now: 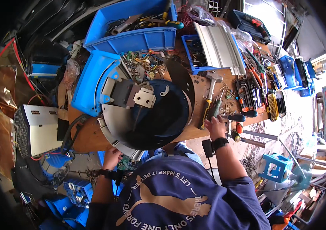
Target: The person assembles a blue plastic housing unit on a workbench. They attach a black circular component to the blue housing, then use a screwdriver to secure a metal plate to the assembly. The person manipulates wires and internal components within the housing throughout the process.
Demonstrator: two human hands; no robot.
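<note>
A large machine housing (149, 134) with a dark, bowl-shaped inside lies at the table's front edge. A blue plastic cover (88, 82) sits on its left, and a metal bracket (145, 97) with two dark holes stands over the bowl. My left hand (111, 158) is at the housing's lower left rim, its fingers curled at the edge and partly hidden. Past the housing's right side, my right hand (215, 128) has its fingers apart at the table edge. Nearest to it are a green-handled screwdriver (215, 108) and a hammer (210, 94) with a yellow-and-black handle.
A blue crate (132, 41) of tools stands at the back, with small metal scraps (143, 63) before it. Further right are a smaller blue bin (189, 53) under a pale metal panel (218, 46), several hex keys (246, 96) and a yellow brush (273, 107). Screwdriver handles jut over the edge.
</note>
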